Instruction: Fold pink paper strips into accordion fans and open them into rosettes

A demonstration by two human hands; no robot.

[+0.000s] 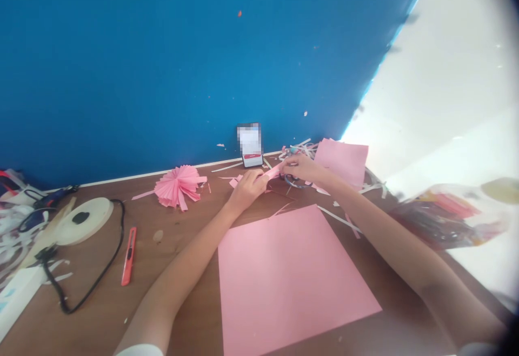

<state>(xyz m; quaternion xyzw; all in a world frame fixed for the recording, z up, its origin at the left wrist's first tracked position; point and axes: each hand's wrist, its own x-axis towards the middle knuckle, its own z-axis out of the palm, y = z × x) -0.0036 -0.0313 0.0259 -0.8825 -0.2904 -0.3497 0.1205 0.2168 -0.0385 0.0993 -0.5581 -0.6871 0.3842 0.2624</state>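
Between my two hands, over the back of the table, is a narrow folded strip of pink paper [273,172]. My left hand [248,185] is closed on its near left end. The fingers of my right hand [298,166] pinch the far right end. Just in front of my hands a large pink paper sheet [292,280] lies flat. To the left rests a pleated pink paper fan rosette [178,187]. Scissors [298,183] with a dark bluish handle lie beneath my right hand, partly hidden.
A phone [251,145] leans against the blue wall. More pink sheets [344,161] and paper scraps [302,150] lie at the back right. On the left are a red box cutter [128,256], a white round device [85,221] and a black cable [117,253]. Plastic-wrapped goods [441,212] sit far right.
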